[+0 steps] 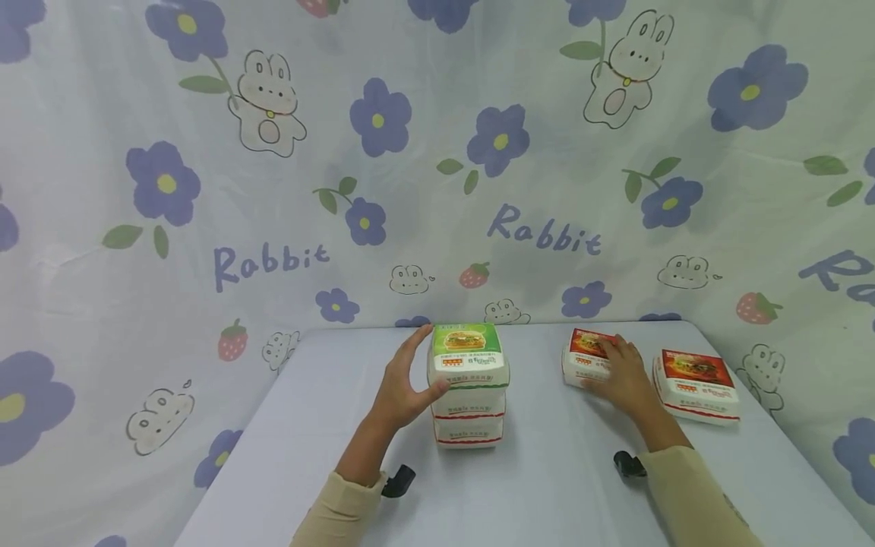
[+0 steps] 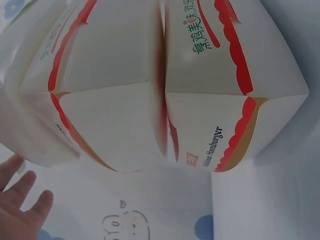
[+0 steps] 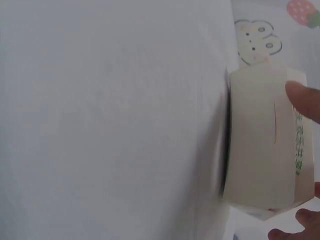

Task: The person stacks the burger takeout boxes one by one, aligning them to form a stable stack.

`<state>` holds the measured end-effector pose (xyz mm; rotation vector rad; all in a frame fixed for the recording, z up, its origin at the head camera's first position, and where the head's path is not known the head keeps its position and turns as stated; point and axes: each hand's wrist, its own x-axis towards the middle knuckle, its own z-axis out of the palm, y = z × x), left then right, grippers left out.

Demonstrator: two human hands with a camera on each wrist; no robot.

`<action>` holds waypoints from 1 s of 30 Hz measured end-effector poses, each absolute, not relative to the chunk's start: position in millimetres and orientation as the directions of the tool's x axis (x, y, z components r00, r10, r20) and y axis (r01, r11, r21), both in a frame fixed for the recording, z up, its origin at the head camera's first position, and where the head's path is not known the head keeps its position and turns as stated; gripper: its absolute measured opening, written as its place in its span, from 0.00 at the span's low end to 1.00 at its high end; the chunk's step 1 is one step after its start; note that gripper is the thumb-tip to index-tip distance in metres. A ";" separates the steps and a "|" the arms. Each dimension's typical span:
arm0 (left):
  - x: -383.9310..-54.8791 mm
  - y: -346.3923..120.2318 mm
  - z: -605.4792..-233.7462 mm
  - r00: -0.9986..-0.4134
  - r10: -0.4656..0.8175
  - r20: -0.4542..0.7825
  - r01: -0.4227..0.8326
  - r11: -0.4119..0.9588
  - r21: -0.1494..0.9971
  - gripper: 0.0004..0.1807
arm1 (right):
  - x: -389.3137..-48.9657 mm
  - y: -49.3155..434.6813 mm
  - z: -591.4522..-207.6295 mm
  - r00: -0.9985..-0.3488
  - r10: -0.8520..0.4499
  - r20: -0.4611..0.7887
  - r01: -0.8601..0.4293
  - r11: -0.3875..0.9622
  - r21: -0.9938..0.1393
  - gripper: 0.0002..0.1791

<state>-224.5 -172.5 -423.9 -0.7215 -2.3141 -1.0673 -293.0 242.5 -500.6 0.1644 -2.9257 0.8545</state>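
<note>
A stack of three hamburger boxes stands mid-table, with a green-topped box (image 1: 468, 353) uppermost and two red-trimmed boxes (image 1: 468, 431) below it. My left hand (image 1: 403, 391) is spread at the stack's left side, thumb by the front of the green box and fingers toward its back left corner. In the left wrist view those fingers (image 2: 32, 200) are straight and apart from the boxes. Farther right, my right hand (image 1: 625, 376) grips a red-topped hamburger box (image 1: 581, 365). The right wrist view shows the thumb (image 3: 304, 100) against the side of this box (image 3: 257, 135).
Another red-topped hamburger box (image 1: 697, 384) lies to the right of my right hand, near the table's right edge. A white cloth covers the table (image 1: 547, 486). Behind it hangs a curtain (image 1: 437, 213) printed with rabbits and flowers.
</note>
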 end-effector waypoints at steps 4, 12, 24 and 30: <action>-224.3 -172.3 -424.1 -0.740 0.260 0.620 0.639 0.557 0.530 0.47 | -300.9 253.7 -503.1 -0.989 -0.114 0.098 -0.150 0.803 -0.577 0.62; -221.7 -172.3 -424.5 -0.743 0.264 0.615 0.637 0.562 0.528 0.47 | -312.2 279.7 -517.8 -0.972 -0.230 0.039 -0.207 0.775 -0.597 0.63; -223.1 -172.3 -421.7 -0.729 0.253 0.636 0.647 0.557 0.520 0.48 | -313.5 271.0 -520.0 -0.986 -0.161 0.038 -0.149 0.768 -0.623 0.60; -222.7 -172.0 -421.9 -0.734 0.252 0.630 0.641 0.561 0.523 0.47 | -309.8 264.3 -516.8 -0.989 -0.140 0.049 -0.139 0.755 -0.641 0.59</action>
